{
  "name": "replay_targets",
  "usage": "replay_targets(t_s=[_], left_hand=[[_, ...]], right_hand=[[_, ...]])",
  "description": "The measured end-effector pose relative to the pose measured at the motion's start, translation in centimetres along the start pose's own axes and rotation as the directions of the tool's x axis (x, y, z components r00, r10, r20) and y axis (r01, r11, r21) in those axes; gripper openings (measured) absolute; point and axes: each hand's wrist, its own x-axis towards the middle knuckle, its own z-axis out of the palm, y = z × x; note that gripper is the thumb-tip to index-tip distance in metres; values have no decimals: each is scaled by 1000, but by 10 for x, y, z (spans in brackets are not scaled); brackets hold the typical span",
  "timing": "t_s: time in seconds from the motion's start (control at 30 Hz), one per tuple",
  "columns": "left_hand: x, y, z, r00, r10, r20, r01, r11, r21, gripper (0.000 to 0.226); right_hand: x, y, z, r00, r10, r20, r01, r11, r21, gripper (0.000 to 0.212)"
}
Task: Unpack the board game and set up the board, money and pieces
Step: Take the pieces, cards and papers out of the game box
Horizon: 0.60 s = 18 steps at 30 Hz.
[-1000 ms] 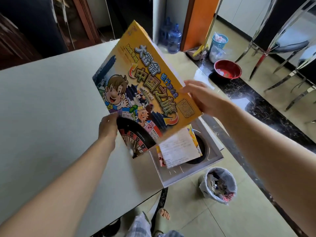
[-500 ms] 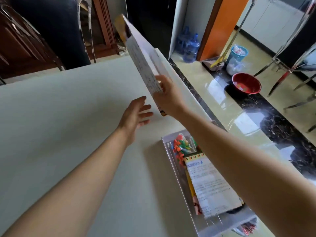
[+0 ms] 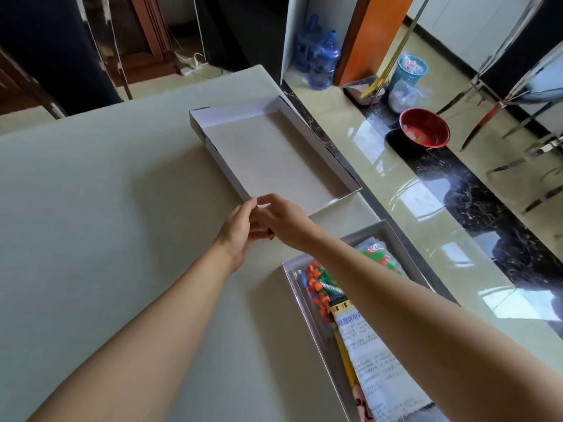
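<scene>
An upturned white cardboard box lid [image 3: 274,153], likely light and stiff and best held by its thin rim, lies on the pale tabletop [image 3: 91,193], its near corner pinched by the left hand [image 3: 237,229], the right hand [image 3: 286,222] touching there, grip unclear.

**The colours in front of me**

The lid [image 3: 274,153] shows me plain white inside. My table [image 3: 91,193] is pale cream. In the grey-rimmed box base [image 3: 297,287], my bagged pieces [image 3: 320,284] are orange, green and blue. The rule sheet [image 3: 371,360] is white with black print under a yellow-and-red band. The basin [image 3: 425,127] is red.
</scene>
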Motion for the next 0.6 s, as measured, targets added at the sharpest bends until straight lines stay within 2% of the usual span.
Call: replay_targets(t_s=[0.17,0.23,0.3,0.33,0.37,0.43,0.5,0.53,0.6], left_hand=[[12,-16,12,1000,-4,14,3,997,73,16],[13,-25,17,1000,-8,-15,11,977,212,10],[6,-34,24,990,46,-135,6,932,363,32],[-6,-36,32,967,109,-229,4,895,446,33],[-17,-38,38,938,203,-282,-18,839,544,28],[-49,-47,57,926,327,-188,-95,684,723,14],[-79,-64,79,960,278,-29,-129,533,836,17],[-87,-73,86,976,215,15,-110,437,893,25],[-103,-91,100,993,120,18,-52,287,956,50]], right_hand=[[-19,38,-27,990,-67,-124,65,998,-18,31],[-33,57,-48,977,-53,-209,46,998,-39,30],[-51,77,-71,951,-20,-307,12,999,-30,28],[-64,86,-83,945,5,-328,-13,1000,-23,25],[-72,94,-91,945,35,-325,-41,999,-13,22],[-92,110,-106,961,79,-267,-95,994,-48,13],[-113,124,-118,984,101,-149,-126,977,-170,7],[-120,127,-120,990,114,-86,-132,960,-245,11],[-137,135,-122,995,101,-18,-101,927,-360,24]])
